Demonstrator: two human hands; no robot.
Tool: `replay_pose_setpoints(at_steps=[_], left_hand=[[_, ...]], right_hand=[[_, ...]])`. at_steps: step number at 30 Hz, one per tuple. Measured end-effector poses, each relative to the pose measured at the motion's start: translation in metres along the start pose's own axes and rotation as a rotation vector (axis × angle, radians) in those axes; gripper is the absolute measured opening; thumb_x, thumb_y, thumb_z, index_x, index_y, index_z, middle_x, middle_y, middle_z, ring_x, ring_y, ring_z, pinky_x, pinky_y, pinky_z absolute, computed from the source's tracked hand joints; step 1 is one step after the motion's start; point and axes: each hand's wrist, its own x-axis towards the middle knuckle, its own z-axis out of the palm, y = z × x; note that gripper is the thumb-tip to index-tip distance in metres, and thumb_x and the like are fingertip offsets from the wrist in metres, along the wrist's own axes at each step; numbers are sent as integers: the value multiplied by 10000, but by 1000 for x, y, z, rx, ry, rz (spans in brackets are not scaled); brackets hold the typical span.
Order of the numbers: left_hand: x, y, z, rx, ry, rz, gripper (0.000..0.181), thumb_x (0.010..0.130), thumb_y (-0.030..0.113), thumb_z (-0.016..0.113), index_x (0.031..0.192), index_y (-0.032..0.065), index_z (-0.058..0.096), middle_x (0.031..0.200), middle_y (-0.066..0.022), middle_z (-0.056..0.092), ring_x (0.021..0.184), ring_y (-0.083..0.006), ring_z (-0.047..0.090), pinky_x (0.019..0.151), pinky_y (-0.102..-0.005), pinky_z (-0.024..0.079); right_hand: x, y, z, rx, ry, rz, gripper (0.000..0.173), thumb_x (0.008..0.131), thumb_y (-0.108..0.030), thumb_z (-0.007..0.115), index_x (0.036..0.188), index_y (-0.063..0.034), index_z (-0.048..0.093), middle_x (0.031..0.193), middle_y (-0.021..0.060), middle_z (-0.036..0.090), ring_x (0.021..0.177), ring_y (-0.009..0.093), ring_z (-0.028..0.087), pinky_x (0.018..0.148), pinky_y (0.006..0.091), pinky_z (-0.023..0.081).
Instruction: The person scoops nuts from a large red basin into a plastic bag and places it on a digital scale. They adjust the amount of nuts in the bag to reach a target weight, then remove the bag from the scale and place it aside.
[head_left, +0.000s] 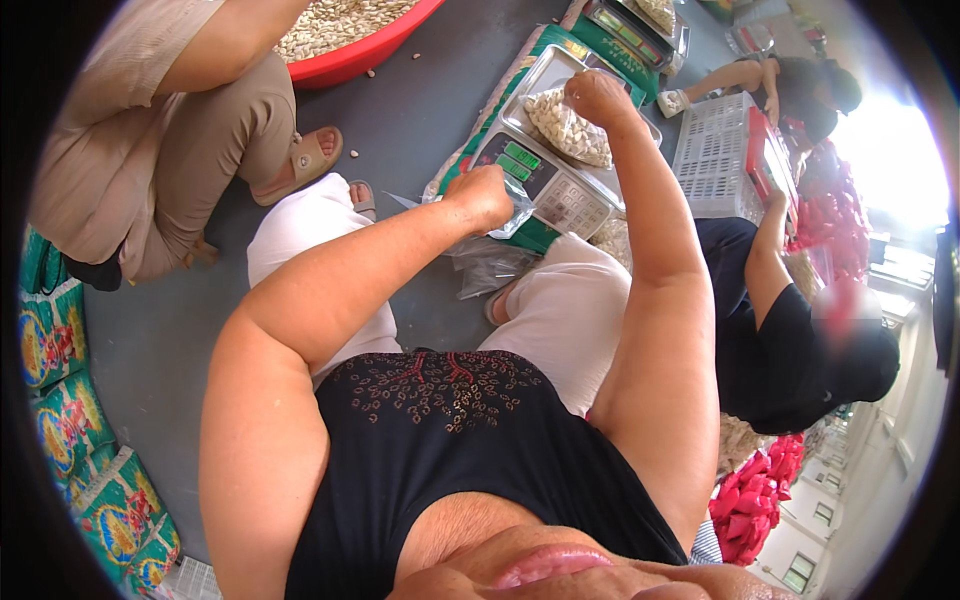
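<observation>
My right hand (598, 97) grips the gathered top of a clear plastic bag of pale beans (566, 126). The filled bag rests on the metal pan of a digital weighing scale (561, 196), whose green display is lit. Closed in a fist, my left hand (484, 198) is in front of the display and holds a clear empty-looking plastic bag (519, 213); its fingers are partly hidden. More clear plastic bags (495, 262) hang or lie between my knees, below that hand. The scale stands on green printed sacks (541, 234).
A red tub (352, 67) of pale beans stands at upper left beside a crouching person (217, 135). At right, another person (795, 337) reaches to a red tray (772, 165) by a white crate (712, 150). A second scale (630, 34) stands beyond. Green sacks (112, 510) line the left.
</observation>
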Motion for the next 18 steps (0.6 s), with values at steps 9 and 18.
replay_pose_setpoints(at_steps=[9,18], left_hand=[[3,-8,-2,-46,34,-3,298,728,45,536,998,-50,621,961,-246,663,922,-352,658,778,-409,518],[8,-19,-11,-70,118,11,345,752,111,533,1057,-25,617,1085,-238,634,1074,-370,586,903,-405,467]], right_hand=[[-3,30,45,28,-291,334,341,822,-142,570,1129,2,608,1070,246,640,1006,380,623,868,448,491],[12,26,75,229,-90,569,358,881,-270,472,1122,-53,625,1174,212,607,1096,382,582,927,440,474]])
